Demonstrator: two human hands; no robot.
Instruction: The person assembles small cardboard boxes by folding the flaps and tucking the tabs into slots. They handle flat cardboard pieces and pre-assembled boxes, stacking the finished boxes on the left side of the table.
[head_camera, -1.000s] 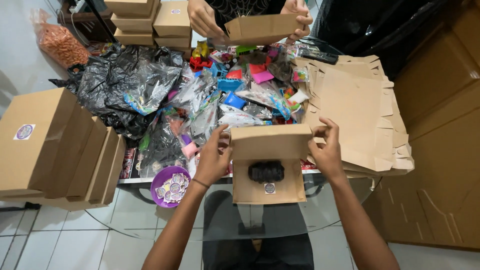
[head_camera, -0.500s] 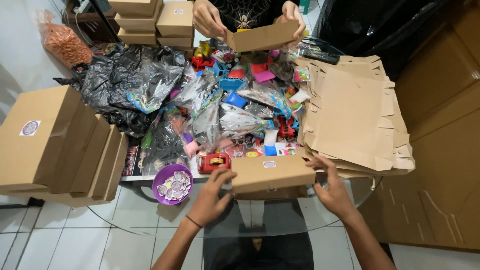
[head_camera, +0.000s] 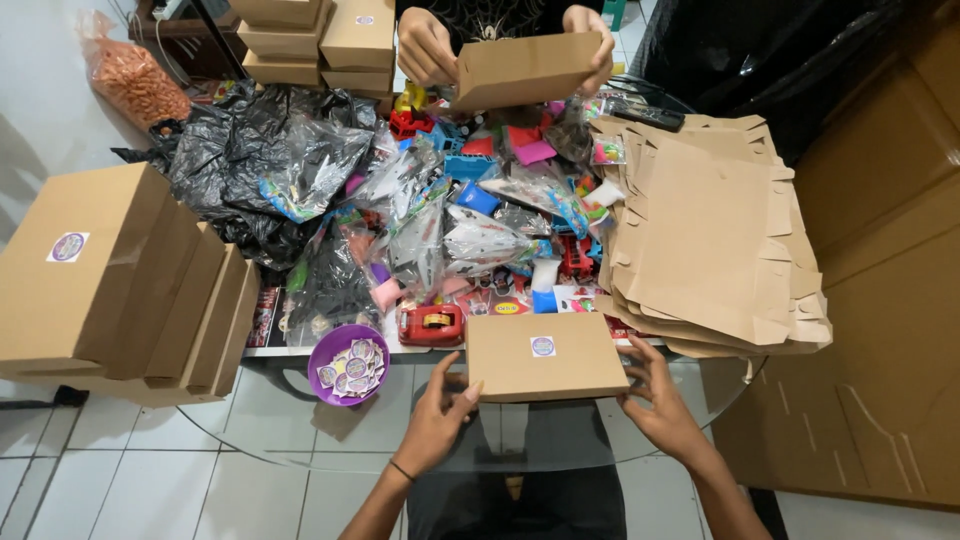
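1. The closed, flat brown cardboard box with a small round sticker on its lid (head_camera: 543, 355) lies on the near edge of the round glass bench (head_camera: 300, 440), directly in front of the person.
2. The left hand (head_camera: 437, 418) reaches up from below with the forearm angled inward; its fingers are spread and curved, the fingertips touching the box's left near corner. The grip is loose and not closed around anything. A thin dark band sits on the wrist.
3. The right hand (head_camera: 663, 410) mirrors it at the box's right near corner, fingers splayed, tips at or just beside the box's edge; the grip is spread, pinching nothing.
4. Just left of the box stand a red tape dispenser (head_camera: 431, 325) and a purple round bowl of stickers (head_camera: 348, 363).
5. To the right, touching the bench edge, lies a stack of flat unfolded brown cardboard blanks (head_camera: 705, 240).
6. At the left, a row of closed brown cardboard boxes (head_camera: 110, 275) stands on edge.
7. The middle of the bench carries a heap of small toys in clear plastic bags (head_camera: 470, 215) and crumpled black plastic bags (head_camera: 245, 160).
8. Across the bench another person's two hands hold a brown cardboard box (head_camera: 525, 68) up off the surface.
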